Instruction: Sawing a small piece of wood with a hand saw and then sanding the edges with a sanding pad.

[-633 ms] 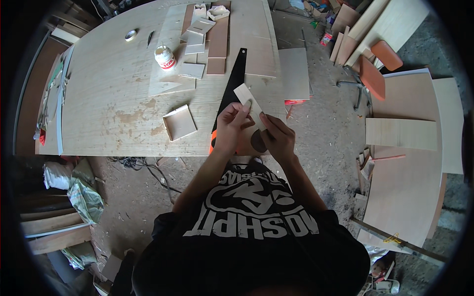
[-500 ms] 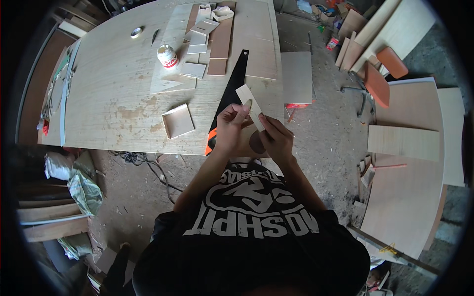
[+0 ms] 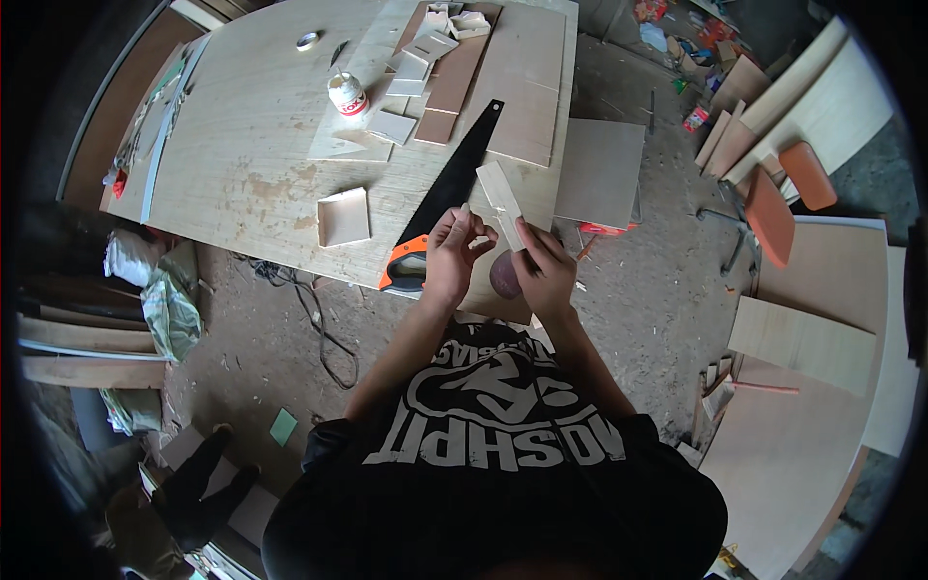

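My right hand (image 3: 545,269) grips a pale, narrow strip of wood (image 3: 498,193) by its near end, tilted up over the table's edge. Just left of the strip is my left hand (image 3: 452,253), its fingers curled in a pinch and apart from the wood; whatever they may hold is too small to make out. A hand saw (image 3: 454,179) with a black blade and orange handle lies on the table beyond my left hand. Below the strip, partly covered by my right hand, shows a round dark brown disc (image 3: 504,276). A shallow open wooden box (image 3: 344,218) sits further left.
On the wooden table (image 3: 232,145) stand a white glue bottle (image 3: 348,95), a tape roll (image 3: 307,40) and several small wood pieces (image 3: 411,72). Boards (image 3: 802,338) and an orange chair (image 3: 770,217) are at right. A cable (image 3: 324,333) lies on the floor. Another person's legs (image 3: 208,474) show lower left.
My left hand has come off the strip and moved slightly left, its fingers now pinched. The right hand still holds the strip. The whole view has turned a little, showing more of the other person.
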Demonstrator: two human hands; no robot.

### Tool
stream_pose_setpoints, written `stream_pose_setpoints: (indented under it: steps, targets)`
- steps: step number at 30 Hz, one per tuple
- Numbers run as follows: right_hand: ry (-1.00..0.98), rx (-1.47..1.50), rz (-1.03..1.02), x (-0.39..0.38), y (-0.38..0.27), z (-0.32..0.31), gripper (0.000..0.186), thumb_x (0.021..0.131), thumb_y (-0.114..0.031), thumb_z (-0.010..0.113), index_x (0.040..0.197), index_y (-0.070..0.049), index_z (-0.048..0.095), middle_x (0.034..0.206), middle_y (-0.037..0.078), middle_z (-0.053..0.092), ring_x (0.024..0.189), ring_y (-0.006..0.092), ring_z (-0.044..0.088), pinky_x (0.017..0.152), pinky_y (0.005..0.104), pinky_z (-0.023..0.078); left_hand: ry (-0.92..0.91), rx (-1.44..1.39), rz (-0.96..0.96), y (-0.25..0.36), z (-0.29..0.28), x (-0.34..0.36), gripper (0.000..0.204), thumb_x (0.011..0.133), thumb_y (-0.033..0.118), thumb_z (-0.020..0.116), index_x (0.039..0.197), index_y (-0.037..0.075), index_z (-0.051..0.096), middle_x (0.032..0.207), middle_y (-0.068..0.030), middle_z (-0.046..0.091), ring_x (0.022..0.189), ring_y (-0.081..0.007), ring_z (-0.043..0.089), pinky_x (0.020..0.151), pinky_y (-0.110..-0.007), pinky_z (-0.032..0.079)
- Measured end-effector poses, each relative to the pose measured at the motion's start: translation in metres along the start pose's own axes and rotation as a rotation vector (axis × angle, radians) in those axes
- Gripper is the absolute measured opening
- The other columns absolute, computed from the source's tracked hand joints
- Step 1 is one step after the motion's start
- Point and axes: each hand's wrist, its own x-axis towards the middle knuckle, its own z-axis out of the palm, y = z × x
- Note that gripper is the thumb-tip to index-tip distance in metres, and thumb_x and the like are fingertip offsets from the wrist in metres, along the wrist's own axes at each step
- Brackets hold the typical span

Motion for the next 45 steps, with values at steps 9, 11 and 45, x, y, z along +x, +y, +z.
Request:
stream_pose_setpoints:
  steps: [9, 11, 45]
  targets:
    - [-0.038, 0.119, -0.019, -0.001, 0.004, 0.007, 0.043, 0.075, 0.006, 0.063, 0.116, -0.006, 0.065, 0.106, 0.014, 0.067, 0.090, 0.0268, 0.068, 0.076, 0.0319, 0.054, 0.084, 0.141, 0.024, -0.006, 0.015, -0.007, 0.022, 0.097, 0.029, 0.056, 0.087, 0.010, 0.056, 0.086, 0.0000, 0.061, 0.084, -0.0089, 0.057, 0.081, -0.031, 0.047]
    - [-0.030, 0.141, -0.013, -0.003, 0.007, 0.012, 0.043, 0.075, 0.006, 0.063, 0.116, -0.005, 0.065, 0.105, 0.014, 0.067, 0.090, 0.0268, 0.068, 0.076, 0.0321, 0.054, 0.111, 0.151, 0.033, -0.010, 0.016, -0.008, 0.024, 0.098, 0.031, 0.054, 0.086, 0.010, 0.056, 0.084, 0.0014, 0.059, 0.083, -0.0079, 0.055, 0.080, -0.029, 0.046]
    - [-0.211, 0.649, 0.390, -0.047, -0.002, 0.025, 0.042, 0.087, -0.002, 0.063, 0.128, 0.004, 0.054, 0.107, 0.015, 0.068, 0.097, 0.0178, 0.064, 0.088, 0.0275, 0.047, -0.112, -0.050, -0.259, -0.008, -0.035, -0.018, 0.040, 0.091, 0.021, 0.062, 0.127, 0.007, 0.053, 0.113, -0.0062, 0.063, 0.107, -0.0170, 0.056, 0.094, -0.035, 0.041]
